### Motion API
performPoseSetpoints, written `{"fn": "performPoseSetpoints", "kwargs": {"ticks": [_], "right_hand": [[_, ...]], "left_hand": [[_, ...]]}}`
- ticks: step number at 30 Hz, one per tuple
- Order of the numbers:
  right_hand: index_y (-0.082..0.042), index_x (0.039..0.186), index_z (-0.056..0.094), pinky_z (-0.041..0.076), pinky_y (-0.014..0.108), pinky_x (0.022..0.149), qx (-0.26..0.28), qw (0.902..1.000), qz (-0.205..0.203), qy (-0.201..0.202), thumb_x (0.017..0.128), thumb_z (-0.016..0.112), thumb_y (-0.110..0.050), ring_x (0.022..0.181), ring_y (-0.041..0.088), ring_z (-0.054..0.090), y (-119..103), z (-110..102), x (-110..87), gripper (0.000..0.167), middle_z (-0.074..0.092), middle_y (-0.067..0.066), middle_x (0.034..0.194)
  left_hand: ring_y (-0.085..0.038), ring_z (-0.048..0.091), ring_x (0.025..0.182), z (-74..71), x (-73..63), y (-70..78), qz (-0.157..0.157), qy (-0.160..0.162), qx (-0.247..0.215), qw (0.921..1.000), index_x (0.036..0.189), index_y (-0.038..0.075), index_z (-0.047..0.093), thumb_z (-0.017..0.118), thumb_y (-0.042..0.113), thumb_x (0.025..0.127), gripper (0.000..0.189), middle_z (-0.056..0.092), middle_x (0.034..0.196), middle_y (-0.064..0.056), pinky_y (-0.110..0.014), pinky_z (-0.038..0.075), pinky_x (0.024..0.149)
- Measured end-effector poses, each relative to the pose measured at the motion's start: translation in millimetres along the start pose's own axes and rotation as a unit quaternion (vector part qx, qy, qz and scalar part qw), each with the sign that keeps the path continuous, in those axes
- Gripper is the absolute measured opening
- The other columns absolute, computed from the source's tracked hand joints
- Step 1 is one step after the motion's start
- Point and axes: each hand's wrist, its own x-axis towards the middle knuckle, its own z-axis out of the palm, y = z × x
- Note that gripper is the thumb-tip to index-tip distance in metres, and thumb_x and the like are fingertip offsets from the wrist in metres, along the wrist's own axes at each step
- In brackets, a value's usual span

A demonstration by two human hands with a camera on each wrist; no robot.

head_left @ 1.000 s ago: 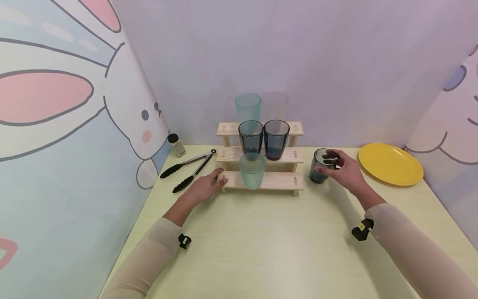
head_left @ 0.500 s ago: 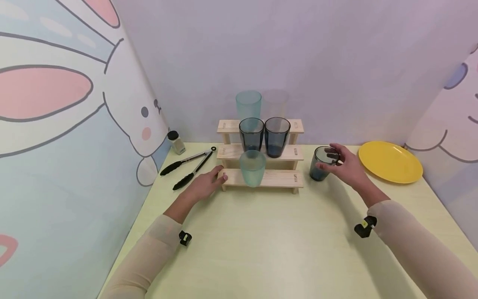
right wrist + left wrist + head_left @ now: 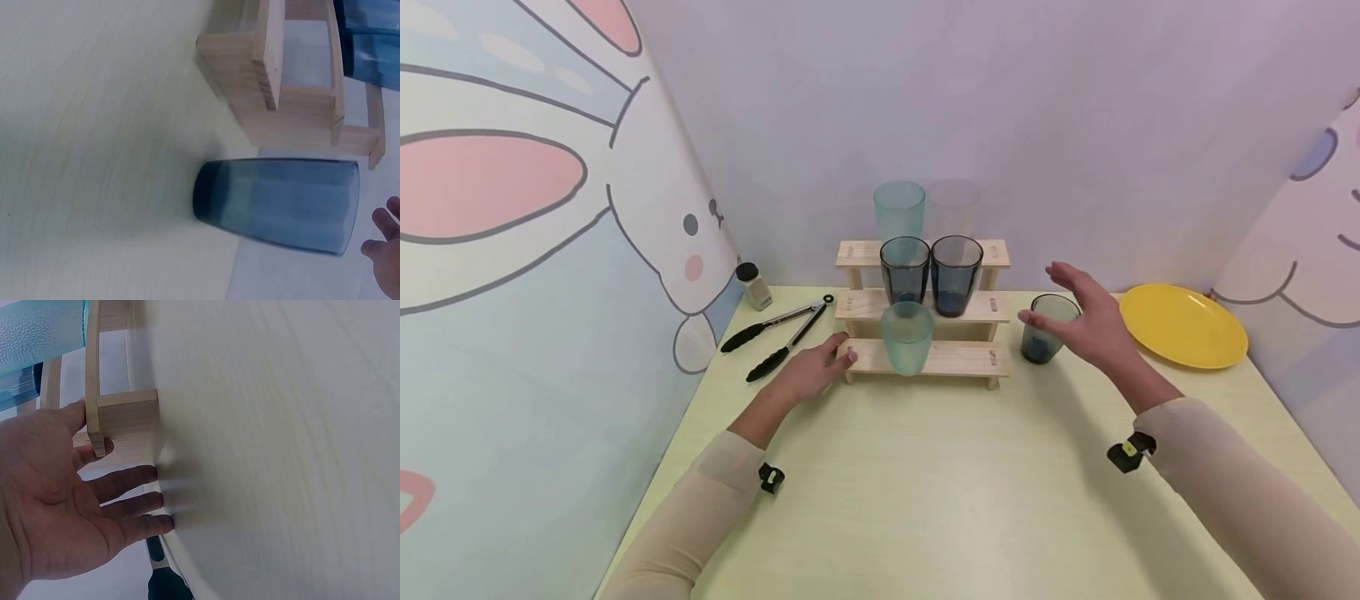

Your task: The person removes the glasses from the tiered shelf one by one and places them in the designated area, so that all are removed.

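Observation:
My left hand [image 3: 808, 372] pinches the left end of the lowest plank of a three-step wooden rack [image 3: 958, 358], thumb and forefinger on either side of it; the other fingers [image 3: 128, 503] extend. My right hand [image 3: 1093, 321] is spread at the rim of a smoky dark tumbler [image 3: 1040, 342] standing upright on the table, right of the rack; the right wrist view shows a gap between fingers and glass. A green-tinted tumbler [image 3: 907, 340] is on the low step. Two dark tumblers [image 3: 905, 271] share the middle step. On top are a teal tumbler [image 3: 898, 208] and a faint clear one [image 3: 953, 208].
Black-and-silver tongs [image 3: 782, 333] lie spread left of the rack. Behind them is a small jar [image 3: 754, 286] with a black lid. A yellow plate [image 3: 1183, 325] lies at the right. Walls with cartoon drawings enclose the table's back and sides.
The right hand has let go of the dark tumbler, its fingers lifting and spreading above the rim. That tumbler stays on the table. The left hand keeps its place on the rack.

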Motion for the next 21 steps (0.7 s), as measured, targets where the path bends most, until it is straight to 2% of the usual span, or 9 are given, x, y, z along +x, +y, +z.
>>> {"fn": "performPoseSetpoints", "kwargs": {"ticks": [6, 11, 21], "right_hand": [[-0.012, 0.170, 0.043, 0.035, 0.057, 0.131, 0.042, 0.9977, -0.053, -0.006, 0.091, 0.095, -0.029, 0.160, 0.039, 0.047, -27, 19, -3.6, 0.096, 0.053, 0.017, 0.168], [-0.009, 0.167, 0.047, 0.041, 0.056, 0.127, 0.056, 0.9937, -0.096, -0.018, 0.090, 0.096, -0.022, 0.150, 0.042, 0.056, -45, 37, -8.1, 0.092, 0.059, 0.019, 0.162], [-0.005, 0.155, 0.059, 0.050, 0.055, 0.121, 0.097, 0.9867, -0.124, -0.040, 0.087, 0.098, -0.018, 0.138, 0.038, 0.065, -64, 74, -15.5, 0.079, 0.068, 0.017, 0.146]], "left_hand": [[-0.048, 0.061, 0.145, 0.8, -0.4, -1.1, -0.001, 0.001, 0.001, 1.0000, 0.177, 0.018, 0.028, 0.041, 0.064, 0.116, 0.077, 0.059, 0.161, -0.026, -0.063, 0.050, 0.117], [-0.047, 0.063, 0.143, 1.6, 0.8, -1.0, 0.002, 0.001, 0.004, 1.0000, 0.177, 0.018, 0.028, 0.040, 0.064, 0.116, 0.077, 0.061, 0.159, -0.025, -0.063, 0.051, 0.115], [-0.047, 0.060, 0.146, 1.5, 2.9, -2.1, 0.001, 0.003, 0.005, 1.0000, 0.177, 0.019, 0.028, 0.038, 0.066, 0.116, 0.078, 0.058, 0.162, -0.026, -0.063, 0.050, 0.117]]}}
